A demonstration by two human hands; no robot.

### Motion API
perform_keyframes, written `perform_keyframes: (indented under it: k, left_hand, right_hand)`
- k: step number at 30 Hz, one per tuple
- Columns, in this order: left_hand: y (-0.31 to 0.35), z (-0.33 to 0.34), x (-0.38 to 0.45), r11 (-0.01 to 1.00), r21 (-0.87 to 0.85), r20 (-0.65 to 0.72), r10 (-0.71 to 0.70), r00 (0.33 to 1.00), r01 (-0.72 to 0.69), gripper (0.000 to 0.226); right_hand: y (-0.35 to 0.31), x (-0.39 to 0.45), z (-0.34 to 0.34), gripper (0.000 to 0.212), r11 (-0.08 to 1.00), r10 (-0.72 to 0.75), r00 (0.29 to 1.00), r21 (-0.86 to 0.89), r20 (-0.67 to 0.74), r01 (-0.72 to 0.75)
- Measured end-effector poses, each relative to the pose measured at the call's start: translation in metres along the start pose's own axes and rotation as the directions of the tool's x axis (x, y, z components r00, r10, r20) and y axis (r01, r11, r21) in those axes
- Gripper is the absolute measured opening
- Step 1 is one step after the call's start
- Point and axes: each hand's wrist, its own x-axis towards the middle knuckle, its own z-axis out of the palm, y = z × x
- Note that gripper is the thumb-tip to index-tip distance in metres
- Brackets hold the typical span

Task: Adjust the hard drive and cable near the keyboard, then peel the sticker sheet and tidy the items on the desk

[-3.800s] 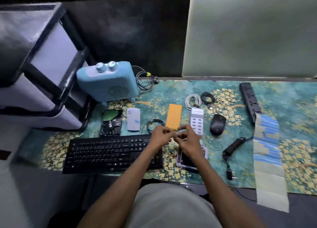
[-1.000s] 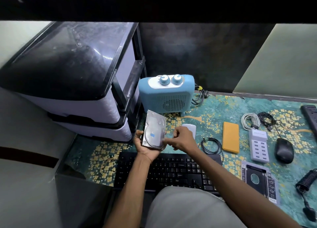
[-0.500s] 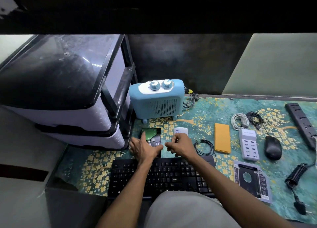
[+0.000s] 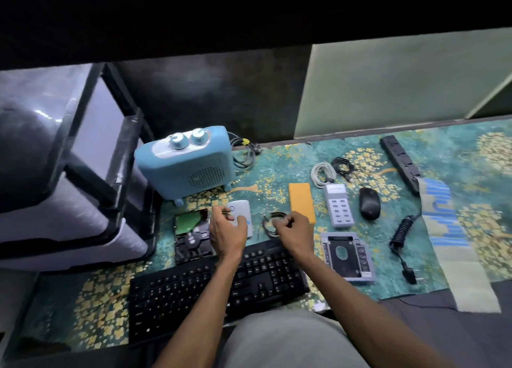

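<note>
**Both hands above the keyboard, at the white device and the black cable**

Left hand (image 4: 227, 234): over the white oval plastic device (image 4: 241, 215), fingers loosely curled on its near end; whether they actually clamp it cannot be told. Right hand (image 4: 294, 230): fingers curled, at the coiled thin black cable (image 4: 273, 223), which lies on the worktop (image 4: 277, 170) between the white device and the flat orange rectangular case (image 4: 302, 201); grip on the cable unclear.

Just left of the left hand: bare hard drive with green circuit board (image 4: 191, 231), lying flat. Near edge: black computer keyboard (image 4: 194, 292), under both wrists. Right of the keyboard: silver metal drive caddy (image 4: 347, 255). Behind the drive: light-blue fan heater with two knobs (image 4: 185, 164).
</note>
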Motion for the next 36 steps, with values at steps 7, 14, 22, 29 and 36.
perform_keyframes:
  k: [7, 14, 22, 29, 36]
  left_hand:
    - [0.066, 0.077, -0.055, 0.994, 0.051, 0.223, 0.087, 0.971, -0.101, 0.021]
    - [0.123, 0.165, -0.129, 0.973, -0.101, 0.544, 0.229, 0.807, -0.208, 0.013]
    - [0.181, 0.266, -0.224, 0.985, -0.169, 0.87, 0.13, 0.475, 0.04, 0.008]
    - [0.195, 0.309, -0.262, 0.967, 0.069, 0.946, -0.142, 0.292, 0.244, 0.012]
    - [0.2, 0.314, -0.263, 0.944, 0.147, 0.937, -0.229, 0.265, 0.296, 0.021]
  right_hand:
    - [0.054, 0.013, -0.091, 0.046, 0.986, 0.141, 0.953, 0.126, -0.267, -0.111]
    - [0.115, 0.021, -0.201, 0.026, 0.971, 0.24, 0.772, 0.147, -0.588, -0.19]
    - [0.205, 0.04, -0.317, 0.027, 0.951, 0.176, 0.662, -0.049, -0.729, -0.307]
    - [0.232, 0.049, -0.369, 0.077, 0.882, 0.416, 0.781, -0.003, -0.466, -0.472]
    - [0.237, 0.059, -0.379, 0.054, 0.921, 0.389, 0.85, 0.161, -0.355, -0.354]
